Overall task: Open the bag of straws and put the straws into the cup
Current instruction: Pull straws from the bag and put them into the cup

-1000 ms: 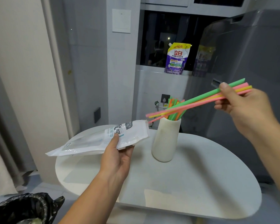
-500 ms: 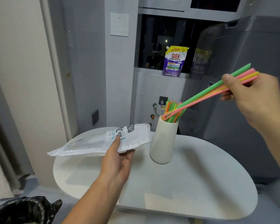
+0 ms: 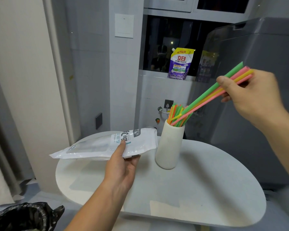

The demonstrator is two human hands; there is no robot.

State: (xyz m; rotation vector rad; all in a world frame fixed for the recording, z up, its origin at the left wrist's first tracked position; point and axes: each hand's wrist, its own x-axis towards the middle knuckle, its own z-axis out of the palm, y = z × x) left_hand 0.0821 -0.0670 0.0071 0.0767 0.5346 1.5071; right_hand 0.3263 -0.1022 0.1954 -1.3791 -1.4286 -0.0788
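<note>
Nearest to us, our left hand [image 3: 122, 165] holds the bag [image 3: 107, 145] flat, just above the table [image 3: 198, 189]; the thumb lies on top and the fingers curl under it; the bag has stayed in the same place as a second ago, with its open end just beside the cup [image 3: 169, 147]; we cannot tell if any straws are left inside it

A bit farther, the white cup stands up straight on the table; some straws [image 3: 174, 112] already stick out of its top

The big change is the bunch of straws [image 3: 207, 99] in our right hand [image 3: 250, 95]; a second ago the bunch lay almost flat, with its far ends out past the cup toward the bag; now our right hand has gone up and the bunch tips down; its low ends are at the mouth of the cup, and some look just inside

That tells us the bunch is out of the bag and is going into the cup; we think the next thing is to stand it up more and let go

The bunch is long and thin; its long line runs on a slant, from low and left at the cup to high and right at our hand; the low ends point down into the cup; our right hand pinches the high part, thumb on top and fingers curled under

Far behind, a purple soap pouch [image 3: 180, 64] stands by the dark window
</note>
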